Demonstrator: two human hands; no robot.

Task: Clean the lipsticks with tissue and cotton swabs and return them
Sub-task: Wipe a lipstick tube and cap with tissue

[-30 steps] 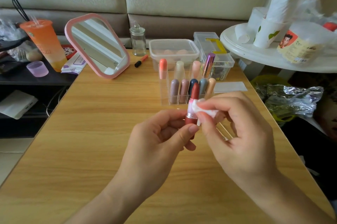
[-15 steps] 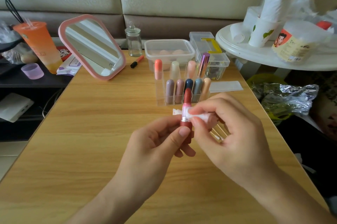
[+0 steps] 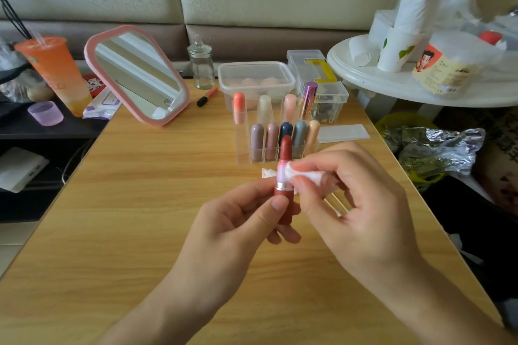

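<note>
My left hand [image 3: 238, 221] grips the red base of an uncapped red lipstick [image 3: 284, 176] and holds it upright over the wooden table [image 3: 140, 204]. My right hand [image 3: 356, 204] pinches a folded white tissue [image 3: 305, 175] against the lipstick's pink collar, just under the red bullet. Behind them a clear acrylic organizer [image 3: 244, 148] holds several capped lipsticks in pastel colours. Cotton swabs [image 3: 336, 204] lie on the table, partly hidden by my right hand. Another scrap of tissue [image 3: 267, 172] shows left of the lipstick.
A pink-framed mirror [image 3: 137, 75] leans at the back left, with a small glass jar [image 3: 200, 64], an orange pen [image 3: 207, 96] and clear plastic boxes [image 3: 256, 78] beside it. A white round side table [image 3: 406, 83] with cups stands at the right. An orange drink cup [image 3: 54, 69] sits far left.
The tissue in my right hand has slid down from the bullet to the pink collar. Both hands and the lipstick have shifted slightly left and lower in view.
</note>
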